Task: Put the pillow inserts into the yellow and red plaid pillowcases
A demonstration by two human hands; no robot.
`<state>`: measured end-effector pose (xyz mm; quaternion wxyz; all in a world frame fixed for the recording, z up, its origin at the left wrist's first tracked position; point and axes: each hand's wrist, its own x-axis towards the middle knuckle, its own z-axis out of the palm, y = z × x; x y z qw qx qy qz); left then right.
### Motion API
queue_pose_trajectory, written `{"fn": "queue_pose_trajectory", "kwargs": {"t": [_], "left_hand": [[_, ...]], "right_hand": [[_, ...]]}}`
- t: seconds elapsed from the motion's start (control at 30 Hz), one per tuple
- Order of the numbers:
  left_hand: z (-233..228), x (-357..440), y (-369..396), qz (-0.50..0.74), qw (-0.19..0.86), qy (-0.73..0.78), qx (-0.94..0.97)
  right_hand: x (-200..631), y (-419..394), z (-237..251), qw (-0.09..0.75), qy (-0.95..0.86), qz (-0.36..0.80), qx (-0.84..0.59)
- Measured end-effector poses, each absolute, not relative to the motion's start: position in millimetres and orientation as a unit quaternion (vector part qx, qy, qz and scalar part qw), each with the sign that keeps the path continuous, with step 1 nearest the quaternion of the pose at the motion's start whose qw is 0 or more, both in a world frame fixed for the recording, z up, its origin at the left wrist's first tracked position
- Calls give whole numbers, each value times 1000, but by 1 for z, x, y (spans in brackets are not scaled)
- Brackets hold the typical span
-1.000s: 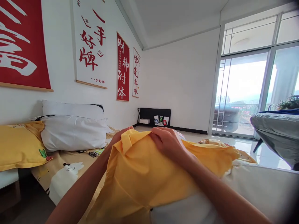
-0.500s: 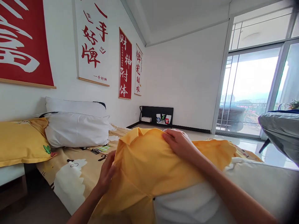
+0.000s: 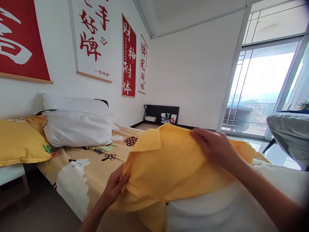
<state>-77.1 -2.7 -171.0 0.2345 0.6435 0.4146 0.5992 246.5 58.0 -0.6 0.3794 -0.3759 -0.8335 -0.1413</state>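
Beige patterned bed sheet (image 3: pixel 98 175) is spreading behind the hands. Yellow cloth cover (image 3: pixel 166 170) is bridging the gap between them, partly overlying a white pillow (image 3: pixel 205 212) towards lower right. Right hand (image 3: pixel 213 146) is gripping its upper edge; left hand (image 3: pixel 114 187), lower, is pinching its left edge. Hands are working apart, both clamping fabric.

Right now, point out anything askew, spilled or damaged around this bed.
Nothing looks spilled or damaged. The yellow pillow seems to jut past the edge of the bed, toward the white bedside table. The yellow cloth in both hands is rumpled, a flap folded over.
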Motion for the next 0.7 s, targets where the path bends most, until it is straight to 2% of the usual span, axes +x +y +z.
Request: {"fn": "queue_pose_trajectory", "kwargs": {"t": [0.07, 0.17, 0.3, 0.4, 0.53, 0.7], "left_hand": [[-180, -81, 3, 619, 290, 424, 594], [-201, -93, 10, 627, 317, 448, 552], [-208, -113, -5, 535, 303, 509, 603], [-177, -118, -21, 527, 187, 532, 636], [-104, -91, -19, 601, 37, 439, 667], [-43, -44, 16, 606, 50, 491, 623]], "right_hand": [[246, 55, 3, 412, -811, -172, -379], [235, 54, 6, 377, -832, -208, -349], [224, 59, 4, 350, -851, -194, -339], [229, 62, 2, 323, -883, -114, -320], [236, 56, -1, 322, -880, -7, -350], [242, 47, -6, 351, -873, 5, -340]]}}
